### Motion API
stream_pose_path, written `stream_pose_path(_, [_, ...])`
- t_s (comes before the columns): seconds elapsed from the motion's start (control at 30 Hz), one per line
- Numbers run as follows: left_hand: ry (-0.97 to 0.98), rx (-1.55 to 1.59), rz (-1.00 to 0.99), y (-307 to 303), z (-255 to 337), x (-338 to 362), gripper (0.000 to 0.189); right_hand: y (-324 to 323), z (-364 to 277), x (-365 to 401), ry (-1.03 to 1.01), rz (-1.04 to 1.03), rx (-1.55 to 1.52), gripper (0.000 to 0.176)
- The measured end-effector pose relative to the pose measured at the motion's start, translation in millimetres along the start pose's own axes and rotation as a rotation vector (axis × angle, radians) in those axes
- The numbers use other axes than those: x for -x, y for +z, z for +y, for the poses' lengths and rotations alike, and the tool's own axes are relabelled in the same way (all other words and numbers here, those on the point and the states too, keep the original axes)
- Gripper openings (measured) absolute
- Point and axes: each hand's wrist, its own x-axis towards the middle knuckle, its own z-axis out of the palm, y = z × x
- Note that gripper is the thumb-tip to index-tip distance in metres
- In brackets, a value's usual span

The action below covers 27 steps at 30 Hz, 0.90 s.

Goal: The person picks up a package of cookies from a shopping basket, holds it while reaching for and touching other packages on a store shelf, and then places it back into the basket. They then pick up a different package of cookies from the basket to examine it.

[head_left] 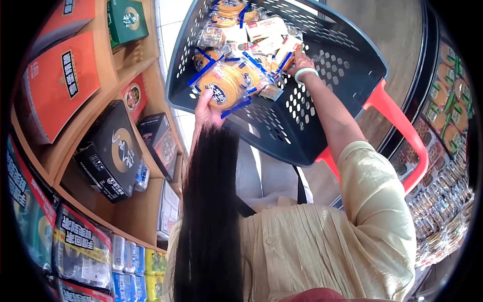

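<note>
The dark plastic basket (352,45) in front of me held a heap of small wrapped snacks (266,30), mostly toward its left side. Rows of rounded holes pierced its walls, and its smooth red handle (415,141) curved out to the right. My left hand (208,111) was clamped on the biscuit packet (220,89), thumb over the clear, crinkled film, at the near left of the heap; round golden biscuits showed through, between blue-edged ends. My right hand (302,62) was inside the basket, its fingers against packets at the heap's right edge; I cannot tell whether they were closed on one. A pale bangle (306,73) ringed that wrist. My long black hair (209,211) hid much of my left arm. On the left, the wooden shelves (133,211) held cardboard boxes (113,151), some cut off by the dark rim of the view.
</note>
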Motion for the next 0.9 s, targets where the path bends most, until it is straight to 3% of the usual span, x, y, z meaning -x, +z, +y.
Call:
stream_pose_path(0.13, [-0.004, -0.027, 0.045, -5.3, 1.2, 3.8, 0.062, 2.7, 4.3, -0.3, -0.019, 0.073, -0.048, 0.07])
stream_pose_path(0.23, [-0.02, -0.011, 0.03, -6.7, 0.7, 3.6, 0.062, -13.9, 4.6, 1.6, -0.031, -0.062, -0.137, 0.069])
stream_pose_path(0.3, [-0.013, 0.017, 0.01, -7.3, 1.0, 1.1, 0.062, -22.4, -0.3, 10.3, -0.071, 0.037, 0.087, 0.059])
stream_pose_path(0.4, [0.011, -0.004, -0.027, -3.9, -1.0, 2.7, 0.061, -42.8, -1.7, 16.2, -0.147, -0.048, 0.167, 0.051])
stream_pose_path(0.47, [0.006, -0.003, -0.037, 1.7, -1.0, 9.8, 0.061, -48.5, 2.4, 20.7, -0.26, 0.082, 0.136, 0.047])
stream_pose_path(0.53, [-0.045, -0.008, -0.035, 4.6, -0.7, 16.3, 0.06, -60.5, 5.0, 23.4, -0.068, -0.078, -0.257, 0.048])
stream_pose_path(0.57, [-0.061, -0.018, -0.057, 8.5, -0.1, 21.1, 0.06, -62.4, 7.7, 27.7, -0.132, 0.01, -0.357, 0.045])
stream_pose_path(0.67, [-0.104, 0.011, -0.094, 29.3, 3.4, 41.6, 0.063, -85.5, 6.4, 53.1, -0.177, -0.191, -1.105, 0.034])
stream_pose_path(0.7, [-0.106, 0.005, -0.113, 42.5, 5.4, 50.7, 0.066, -112.6, -5.1, 80.4, -0.169, -0.183, -1.158, 0.027])
stream_pose_path(0.87, [-0.153, -0.067, -0.165, 93.2, 20.5, 92.8, 0.072, -180.7, -23.4, 182.3, -0.286, -0.131, -1.37, 0.032])
stream_pose_path(0.9, [-0.17, -0.072, -0.257, 113.7, 25.3, 103.1, 0.072, -188.5, -23.5, 200.1, -0.309, -0.092, -1.323, 0.033])
